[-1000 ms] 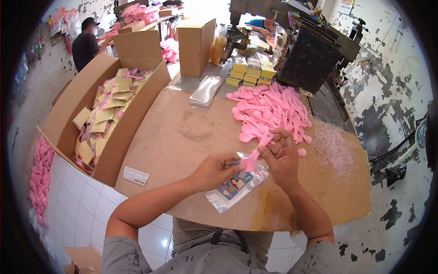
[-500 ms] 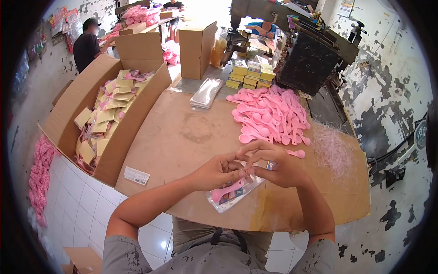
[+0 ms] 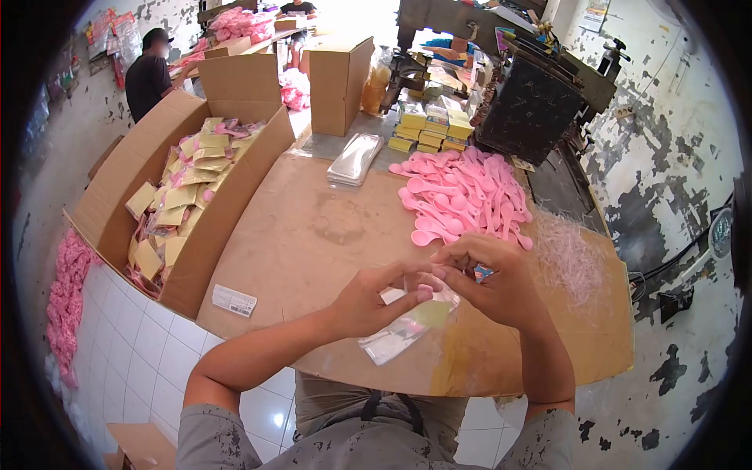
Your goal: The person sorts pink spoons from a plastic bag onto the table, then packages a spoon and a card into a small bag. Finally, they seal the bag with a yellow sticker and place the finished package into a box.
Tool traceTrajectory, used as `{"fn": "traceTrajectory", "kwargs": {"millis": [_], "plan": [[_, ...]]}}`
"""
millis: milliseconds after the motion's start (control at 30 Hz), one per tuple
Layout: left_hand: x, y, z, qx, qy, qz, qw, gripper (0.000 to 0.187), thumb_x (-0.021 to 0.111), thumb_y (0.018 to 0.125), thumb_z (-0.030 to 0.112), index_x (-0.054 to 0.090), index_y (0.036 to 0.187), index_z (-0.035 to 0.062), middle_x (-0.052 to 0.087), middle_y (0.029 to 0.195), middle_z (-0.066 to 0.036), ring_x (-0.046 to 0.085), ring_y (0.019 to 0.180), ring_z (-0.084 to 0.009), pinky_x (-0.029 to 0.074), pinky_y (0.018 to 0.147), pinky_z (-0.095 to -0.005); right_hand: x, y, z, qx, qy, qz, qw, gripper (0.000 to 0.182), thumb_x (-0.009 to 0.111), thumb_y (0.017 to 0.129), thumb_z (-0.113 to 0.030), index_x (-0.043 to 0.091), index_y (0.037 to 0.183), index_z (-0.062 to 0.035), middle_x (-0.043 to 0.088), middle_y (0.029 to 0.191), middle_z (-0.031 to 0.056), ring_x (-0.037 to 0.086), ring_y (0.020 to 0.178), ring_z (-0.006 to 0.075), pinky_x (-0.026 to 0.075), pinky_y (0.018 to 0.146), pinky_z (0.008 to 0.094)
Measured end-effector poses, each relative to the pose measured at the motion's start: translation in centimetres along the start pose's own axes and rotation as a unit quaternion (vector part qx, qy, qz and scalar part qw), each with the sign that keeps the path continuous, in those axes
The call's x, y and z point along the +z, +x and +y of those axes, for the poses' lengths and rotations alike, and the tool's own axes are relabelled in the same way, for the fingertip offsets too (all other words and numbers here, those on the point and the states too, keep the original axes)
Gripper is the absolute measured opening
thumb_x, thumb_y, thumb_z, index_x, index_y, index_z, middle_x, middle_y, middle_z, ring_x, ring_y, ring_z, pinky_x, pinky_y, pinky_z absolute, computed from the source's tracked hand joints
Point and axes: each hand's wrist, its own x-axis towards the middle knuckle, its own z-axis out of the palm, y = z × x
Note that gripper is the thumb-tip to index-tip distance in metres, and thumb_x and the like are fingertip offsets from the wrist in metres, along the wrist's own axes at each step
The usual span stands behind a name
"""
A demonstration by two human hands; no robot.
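Note:
Near the front of the cardboard-covered table, my left hand [image 3: 384, 298] has its thumb and fingers closed on the edge of a clear plastic bag [image 3: 429, 283]. My right hand [image 3: 489, 278] pinches the other side of the bag, close to my left fingertips. A yellow card [image 3: 432, 314] shows just below my hands. Under it lie clear plastic sleeves [image 3: 392, 341] on the table. Just beyond my right hand is a heap of pink spoons [image 3: 462, 196].
An open carton [image 3: 227, 227] of packed yellow-card bags stands left. Stacked cards [image 3: 431, 125], clear sleeves [image 3: 356, 160] and an upright box [image 3: 337, 86] are at the back. Plastic shreds [image 3: 576, 262] lie right. A black machine [image 3: 529, 102] stands behind the spoons. A person [image 3: 149, 78] is back left.
The pink spoon and printed card that lay on the sleeves below my hands no longer show there. A yellow card now shows there instead. My right hand has shifted slightly right.

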Motion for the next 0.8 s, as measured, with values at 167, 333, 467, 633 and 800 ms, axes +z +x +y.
{"fn": "traceTrajectory", "kwargs": {"millis": [167,333,467,633,800], "plan": [[-0.3,-0.3,0.2,-0.087,-0.094,0.018,0.992,0.045,0.066,0.101,0.002,0.054,0.145,0.0003,0.079,0.099,-0.01,0.076,0.095,-0.0135,0.058,0.084,-0.0269,1.6,0.2,1.4,-0.152,-0.19,0.12,0.963,0.02,0.078,0.085,-0.006,0.073,0.104,-0.007,0.068,0.105,0.0044,0.068,0.097,0.0193,0.05,0.076,0.0335],[0.3,-0.7,-0.5,-0.047,0.001,0.052,0.998,0.051,0.073,0.096,0.009,0.055,0.143,-0.0005,0.079,0.09,-0.01,0.074,0.071,-0.0124,0.057,0.062,-0.0268,3.5,0.5,1.6,-0.236,-0.354,0.127,0.896,0.021,0.077,0.079,-0.011,0.07,0.098,-0.0061,0.065,0.106,0.0056,0.064,0.108,0.0251,0.047,0.092,0.0397],[0.0,-0.5,0.1,-0.034,0.136,0.035,0.99,0.057,0.076,0.094,0.015,0.054,0.144,-0.0005,0.078,0.085,-0.01,0.071,0.06,-0.0167,0.056,0.058,-0.0306,3.8,0.7,1.9,-0.241,-0.405,0.094,0.877,0.021,0.075,0.079,-0.012,0.068,0.097,-0.0042,0.064,0.104,0.0075,0.063,0.107,0.0246,0.047,0.092,0.0389],[-0.4,-0.1,0.6,-0.057,0.15,-0.014,0.987,0.049,0.074,0.095,0.01,0.058,0.141,-0.0009,0.078,0.087,-0.009,0.07,0.065,-0.0127,0.056,0.061,-0.0276,2.6,1.2,2.9,-0.178,-0.334,0.085,0.922,0.018,0.069,0.08,-0.008,0.063,0.096,-0.0047,0.061,0.101,0.0092,0.061,0.103,0.0271,0.047,0.091,0.0394],[-0.5,-0.3,-0.4,-0.135,-0.031,-0.006,0.99,0.039,0.067,0.1,0.005,0.061,0.137,-0.002,0.08,0.1,-0.011,0.074,0.09,-0.0099,0.058,0.078,-0.0254,-3.9,-2.0,5.3,0.108,0.144,0.039,0.983,0.005,0.059,0.097,-0.007,0.058,0.095,-0.0025,0.061,0.084,0.0045,0.06,0.074,0.0157,0.049,0.065,0.0315]]}}
